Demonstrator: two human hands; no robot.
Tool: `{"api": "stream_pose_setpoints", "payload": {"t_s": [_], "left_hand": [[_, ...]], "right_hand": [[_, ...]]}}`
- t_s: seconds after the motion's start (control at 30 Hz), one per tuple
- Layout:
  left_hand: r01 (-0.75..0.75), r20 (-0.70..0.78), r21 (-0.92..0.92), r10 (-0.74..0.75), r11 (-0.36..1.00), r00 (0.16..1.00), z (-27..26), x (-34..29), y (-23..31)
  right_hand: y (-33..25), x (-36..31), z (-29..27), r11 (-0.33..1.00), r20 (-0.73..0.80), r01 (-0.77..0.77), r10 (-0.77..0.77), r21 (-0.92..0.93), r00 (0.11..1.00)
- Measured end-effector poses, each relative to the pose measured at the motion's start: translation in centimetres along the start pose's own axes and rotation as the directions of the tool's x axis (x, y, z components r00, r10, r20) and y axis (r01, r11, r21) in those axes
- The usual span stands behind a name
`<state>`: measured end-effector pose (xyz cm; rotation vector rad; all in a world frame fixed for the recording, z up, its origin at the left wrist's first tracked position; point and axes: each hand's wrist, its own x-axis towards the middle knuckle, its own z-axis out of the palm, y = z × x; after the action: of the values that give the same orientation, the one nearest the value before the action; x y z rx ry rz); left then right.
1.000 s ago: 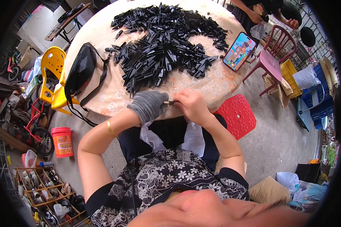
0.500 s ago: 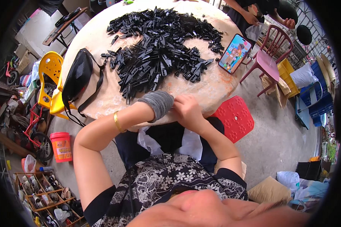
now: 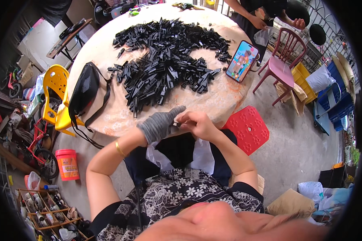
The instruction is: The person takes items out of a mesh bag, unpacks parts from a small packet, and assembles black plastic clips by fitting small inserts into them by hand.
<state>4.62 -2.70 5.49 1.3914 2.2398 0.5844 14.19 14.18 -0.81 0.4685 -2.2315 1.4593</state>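
My left hand [image 3: 159, 125], in a grey knitted glove, is over the table's near edge with its thumb pointing out to the right. A small black plastic piece [image 3: 176, 124] shows at its fingers, partly hidden. My bare right hand [image 3: 198, 123] meets it from the other side, thumb and fingers bent together at the same piece. Just beyond both hands spreads a heap of slim black plastic pieces [image 3: 165, 66] on the round table [image 3: 225, 100] with its pale cover.
A phone [image 3: 242, 61] with a lit screen lies at the table's right, a black mesh bag [image 3: 85, 84] at its left. Around the table are a red stool [image 3: 247, 130], a pink chair [image 3: 281, 70], a yellow chair [image 3: 54, 98] and a red bucket [image 3: 67, 164]. Another person [image 3: 255, 20] stands far right.
My hands have come apart slightly; the gloved left one has turned, its thumb now stretched out, and the black piece between them has come into sight. The whole view has shifted a little.
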Motion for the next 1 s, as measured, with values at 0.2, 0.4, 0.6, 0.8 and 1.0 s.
{"api": "stream_pose_setpoints", "payload": {"t_s": [0.2, 0.4, 0.6, 0.8, 1.0], "left_hand": [[-0.1, 0.11, 0.031, 0.096, 0.995, 0.989, 0.3, -1.1, 2.6], [-0.144, -0.063, 0.407, 0.185, 0.902, 0.981, -1.2, -0.8, 0.4], [0.299, -0.398, 0.5, -0.092, 0.813, 0.913, -3.1, 7.0, -0.7], [0.438, -0.405, 0.641, -0.207, 0.631, 0.891, -2.6, 10.8, -2.0], [0.532, -0.554, 0.458, -0.239, 0.713, 0.797, -2.7, 9.9, -5.0]], "right_hand": [[-2.0, 0.2, -0.8, 0.874, 0.297, -0.445, 0.379, 0.198, 0.877], [-3.7, -1.0, -0.7, 0.936, 0.401, -0.06, 0.206, -0.346, 0.893], [0.6, 2.9, -5.5, 0.853, -0.167, -0.079, -0.01, -0.516, 0.986], [7.8, 5.9, -10.3, 0.488, -0.135, -0.012, -0.218, -0.873, 0.966], [7.6, 5.9, -9.9, 0.711, -0.207, -0.104, -0.06, -0.696, 0.976]]}}
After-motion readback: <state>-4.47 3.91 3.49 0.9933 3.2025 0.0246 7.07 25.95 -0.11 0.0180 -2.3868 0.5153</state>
